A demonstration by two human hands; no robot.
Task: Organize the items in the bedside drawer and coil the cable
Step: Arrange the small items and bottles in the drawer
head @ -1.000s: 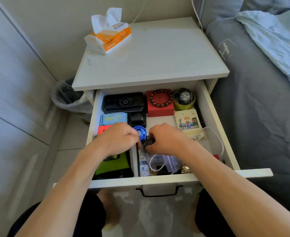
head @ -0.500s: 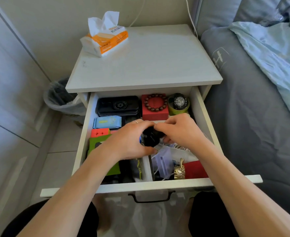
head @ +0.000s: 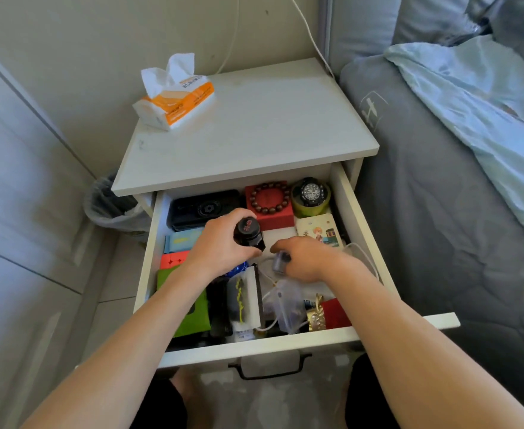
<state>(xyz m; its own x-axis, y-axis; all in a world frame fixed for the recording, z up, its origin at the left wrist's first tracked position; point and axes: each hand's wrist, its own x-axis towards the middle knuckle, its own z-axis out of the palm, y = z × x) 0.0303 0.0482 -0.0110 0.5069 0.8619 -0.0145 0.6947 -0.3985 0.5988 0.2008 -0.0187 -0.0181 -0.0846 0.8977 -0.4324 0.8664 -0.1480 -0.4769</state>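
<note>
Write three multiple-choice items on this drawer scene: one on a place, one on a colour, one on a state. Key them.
1. Where does the bead bracelet lie?
A. on the red box
B. on the nightstand top
C. in the bin

2. What colour is the stand under the watch?
A. blue
B. yellow-green
C. white

3. What is the left hand doing?
A. resting flat
B. gripping a dark bottle
C. pulling the handle

Key: 1 A, the beads ring the box's lid; 2 B, a yellow-green rim shows below the watch; 3 B, fingers wrap the bottle.
</note>
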